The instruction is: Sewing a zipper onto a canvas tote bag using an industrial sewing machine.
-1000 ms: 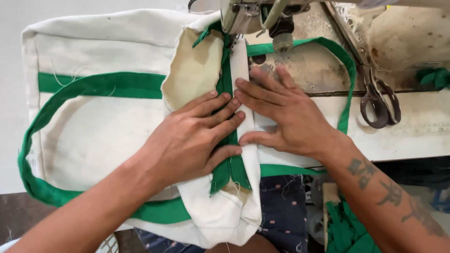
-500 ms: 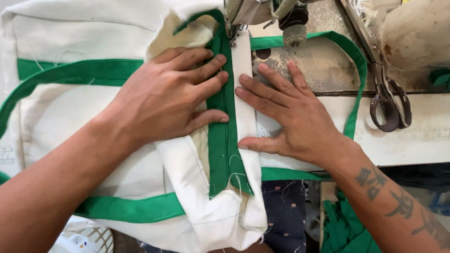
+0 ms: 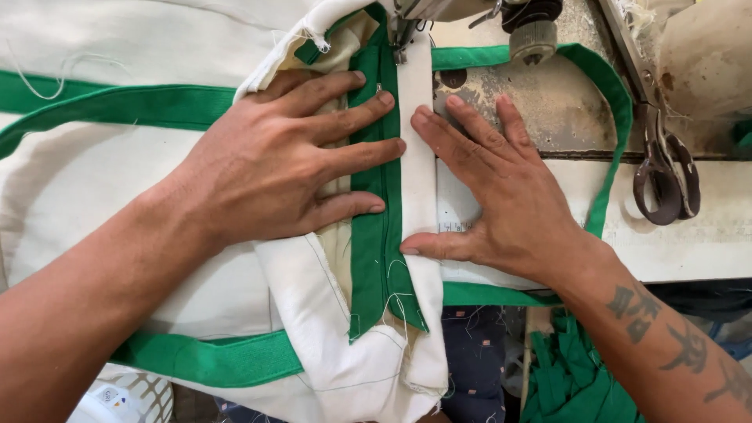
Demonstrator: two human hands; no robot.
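**Both hands flat on a cream bag at the sewing machine**

At the far left, the cream fabric bag point(image 3: 94, 211) spreads over the table, crossed by a green strap point(image 3: 117, 106) that runs along its upper part and loops back along the lower edge. The left hand point(image 3: 274, 160) lies open and flat on the bag, fingers spread, their tips pressing on the vertical green binding strip point(image 3: 376, 235) at the folded seam. Just right of that strip, a narrow cream band runs up under the sewing machine's presser foot point(image 3: 403, 35). The right hand point(image 3: 501, 204) is also open, palm down beside the band, thumb touching its edge. Further right, another loop of green strap curves over the worn machine bed point(image 3: 548, 102). A pair of scissors point(image 3: 666, 176) rests near the table's point(image 3: 705, 243) right side, well apart from both hands.
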